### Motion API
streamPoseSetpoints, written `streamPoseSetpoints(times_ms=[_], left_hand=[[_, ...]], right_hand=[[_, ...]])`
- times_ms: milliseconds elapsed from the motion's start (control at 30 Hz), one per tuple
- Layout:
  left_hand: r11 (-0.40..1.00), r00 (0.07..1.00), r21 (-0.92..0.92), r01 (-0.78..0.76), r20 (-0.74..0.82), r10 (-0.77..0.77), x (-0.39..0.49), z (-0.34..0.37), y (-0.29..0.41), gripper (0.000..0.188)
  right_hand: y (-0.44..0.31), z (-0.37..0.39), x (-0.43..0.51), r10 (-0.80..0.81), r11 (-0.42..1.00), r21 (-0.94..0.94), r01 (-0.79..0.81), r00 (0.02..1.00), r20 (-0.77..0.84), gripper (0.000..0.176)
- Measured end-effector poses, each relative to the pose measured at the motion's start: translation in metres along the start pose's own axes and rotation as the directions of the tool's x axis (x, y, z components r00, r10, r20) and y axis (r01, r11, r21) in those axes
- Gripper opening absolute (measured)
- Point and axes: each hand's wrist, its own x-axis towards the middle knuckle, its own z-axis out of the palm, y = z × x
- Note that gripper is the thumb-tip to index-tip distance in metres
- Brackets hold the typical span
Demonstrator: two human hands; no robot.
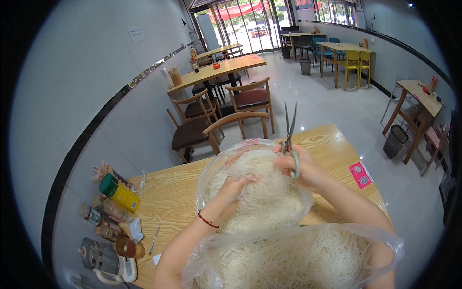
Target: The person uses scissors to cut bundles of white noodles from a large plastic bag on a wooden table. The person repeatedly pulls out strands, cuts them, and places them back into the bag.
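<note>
A clear plastic bag (202,191) full of thin white dried noodles (263,213) lies open on the wooden table. My left hand (236,188), with a red cord bracelet at the wrist, is sunk into the noodles and grips a bunch of them; its fingertips are partly hidden by strands. At the bag's right rim my right hand (297,162) holds scissors (290,141) with grey-green handles, the slightly parted blades pointing up and away. Its fingertips touch the edge of the bunch. Nearer to me a second open plastic bag (389,242) holds more noodles (296,260).
Along the wooden table's (169,188) left side stand a yellow canister with green lid (121,193), several jars (108,231) and a glass kettle (101,258). A pen (154,240) lies near them. A wooden chair (236,117) stands beyond the far edge; a pink printed card (361,175) lies at right.
</note>
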Motion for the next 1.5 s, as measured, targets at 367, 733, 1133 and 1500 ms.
streamPoseSetpoints(times_ms=[367,733,1133,1500], left_hand=[[0.964,0.993,-0.265,-0.036,-0.120,0.004,0.002,-0.023,0.008,0.017],[0.982,0.983,-0.156,-0.111,-0.162,0.085,-0.001,-0.017,0.010,0.027],[0.921,0.986,-0.356,-0.155,-0.117,0.121,-0.002,-0.012,0.012,0.027],[0.984,0.968,-0.055,-0.170,0.175,0.177,0.010,-0.020,0.013,0.048]], right_hand=[[-0.049,-0.011,-0.056,0.194,0.835,-0.549,-0.017,0.945,0.265,0.035],[-0.017,-0.021,-0.053,0.485,0.816,-0.545,-0.192,0.740,0.466,0.054],[0.015,-0.025,-0.035,0.364,0.898,-0.070,-0.435,0.641,0.676,0.082],[0.012,-0.005,-0.026,0.329,0.855,0.148,-0.497,0.741,0.585,0.083]])
